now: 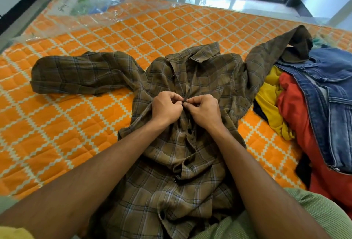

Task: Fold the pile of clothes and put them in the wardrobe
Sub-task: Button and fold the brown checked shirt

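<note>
- Where our fingers (pixel 178 99) meet, thumb and forefinger of each hand pinch the front opening of the brown plaid shirt (pixel 171 191) at chest height; the other fingers are curled in; whether a button sits between the tips we cannot tell.
- Our left hand (pixel 165 108) holds the left edge of the opening, our right hand (pixel 204 111) the right edge; they nearly touch, and neither is nearer the work.
- We see the shirt lying front up on the bed (pixel 76 124), its long axis running straight away from us; the collar (pixel 202 55) is at the far end, the hem at our lap; the dark buttons (pixel 189 131) that appear unfastened lie on that line, on our side of the fingers; so we judge the next move to be a short shift of both hands towards us.
- One sleeve (pixel 276 48) trails up onto the pile (pixel 297 114) at the right, under a denim jacket (pixel 333 95); it will likely need pulling clear before we fold.
</note>
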